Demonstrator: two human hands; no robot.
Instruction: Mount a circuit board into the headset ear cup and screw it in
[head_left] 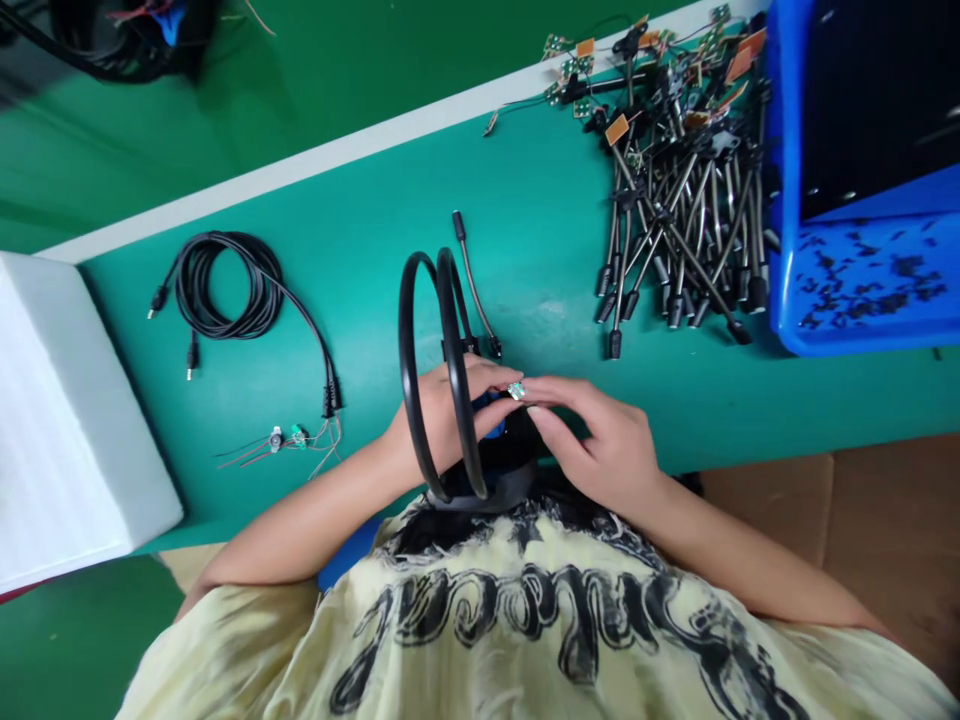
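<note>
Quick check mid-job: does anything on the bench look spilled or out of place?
Small black bits lie scattered across the floor of the blue bin, looking spilled rather than stored. The cable pile beside it is a tangle, unlike the tidy black coil.

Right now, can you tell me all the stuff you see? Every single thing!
teal workbench: one, teal, under most things
braided cables with black plugs: too many to count, silver and black, heaped far right
blue plastic bin: one, blue, right end, small black bits inside
white foam block: one, white, left end
coiled cable: one, black, left of the hands
wired circuit board: one, green, below the coil
short braided cable: one, silver and black, just past the hands
cardboard sheet: one, brown, lower right
black cable loop: one, black, around the left hand
tiny circuit board: one, green, between the fingertips
left hand: one, pinching the board
right hand: one, pinching the board
shirt: one, pale yellow with black print, on the person
</note>
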